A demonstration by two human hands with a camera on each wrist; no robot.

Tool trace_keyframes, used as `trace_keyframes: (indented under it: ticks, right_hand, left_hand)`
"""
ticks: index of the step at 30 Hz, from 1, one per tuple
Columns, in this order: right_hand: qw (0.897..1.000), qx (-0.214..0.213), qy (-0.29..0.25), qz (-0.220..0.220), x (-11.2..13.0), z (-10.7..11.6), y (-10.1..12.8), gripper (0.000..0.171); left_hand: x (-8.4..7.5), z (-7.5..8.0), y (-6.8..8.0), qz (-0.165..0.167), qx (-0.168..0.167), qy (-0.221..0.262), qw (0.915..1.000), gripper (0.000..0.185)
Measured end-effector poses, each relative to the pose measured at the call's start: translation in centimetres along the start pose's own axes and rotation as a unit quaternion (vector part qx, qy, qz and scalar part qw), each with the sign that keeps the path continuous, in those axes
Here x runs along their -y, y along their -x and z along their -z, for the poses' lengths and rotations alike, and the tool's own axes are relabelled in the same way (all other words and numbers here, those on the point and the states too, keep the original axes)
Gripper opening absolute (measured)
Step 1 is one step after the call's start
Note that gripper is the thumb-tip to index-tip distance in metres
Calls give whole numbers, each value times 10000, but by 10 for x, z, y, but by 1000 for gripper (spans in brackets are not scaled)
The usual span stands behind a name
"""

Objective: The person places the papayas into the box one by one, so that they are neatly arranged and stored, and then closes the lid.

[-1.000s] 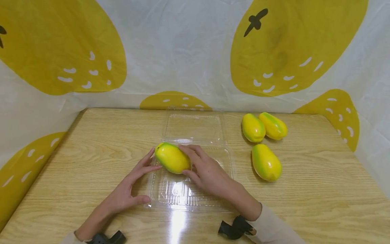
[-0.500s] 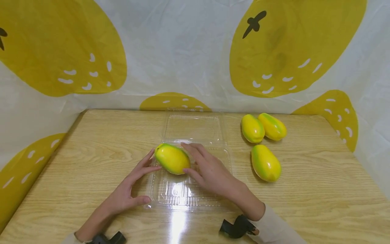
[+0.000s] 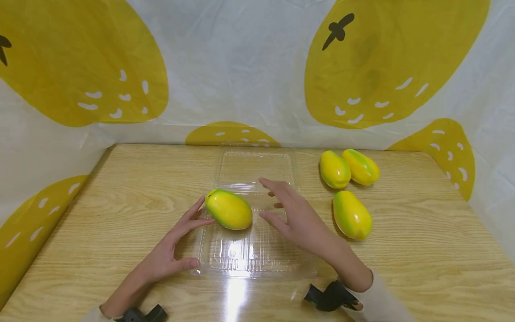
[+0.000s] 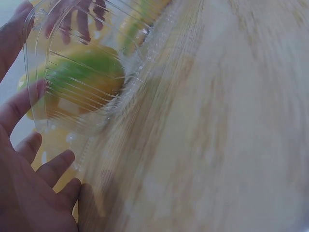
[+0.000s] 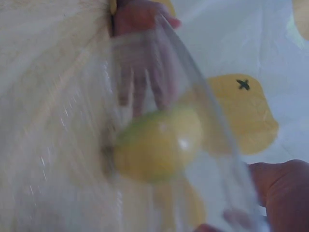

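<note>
A glossy yellow-and-green papaya (image 3: 228, 209) lies in the left back part of the clear plastic clamshell box (image 3: 257, 269), whose lid (image 3: 257, 167) is folded back flat. My left hand (image 3: 169, 250) is spread at the box's left side. Its fingertips reach to the papaya's left end, and the thumb rests at the near left corner. To the right of the papaya, over the box, hovers my right hand (image 3: 301, 219), fingers relaxed and holding nothing. Through the box wall, the left wrist view shows the papaya (image 4: 87, 79) beside my left fingers.
Three more papayas lie right of the box: one (image 3: 352, 215) nearer me, and two touching at the back, a left one (image 3: 335, 170) and a right one (image 3: 360, 167). A fruit-print cloth (image 3: 241, 67) hangs behind the wooden table (image 3: 422, 250).
My right hand has let go of the papaya and moved off to the right. The papaya stays in the box, and the left hand has barely moved.
</note>
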State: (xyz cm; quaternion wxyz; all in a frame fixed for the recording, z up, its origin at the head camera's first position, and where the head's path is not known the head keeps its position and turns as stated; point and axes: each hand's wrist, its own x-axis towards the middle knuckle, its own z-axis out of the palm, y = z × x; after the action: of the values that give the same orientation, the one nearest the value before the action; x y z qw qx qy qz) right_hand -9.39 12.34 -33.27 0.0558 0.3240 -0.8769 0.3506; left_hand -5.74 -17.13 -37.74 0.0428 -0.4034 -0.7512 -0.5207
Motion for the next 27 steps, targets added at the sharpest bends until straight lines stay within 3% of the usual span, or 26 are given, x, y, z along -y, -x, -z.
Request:
trace_keyframes:
  ticks: [9, 21, 27]
  right_hand:
    - [9969, -710, -307, -121, -18, 31, 18, 57]
    - [9905, -1346, 282, -1, -38, 56, 44, 59]
    - [9885, -1372, 537, -335, -46, 64, 60, 59]
  left_hand:
    - [-1, 0, -1, 24, -6, -65, 10000, 62]
    - [2, 0, 1, 43, -6, -21, 10000, 62]
    - [2, 0, 1, 69, 30, -58, 10000, 63]
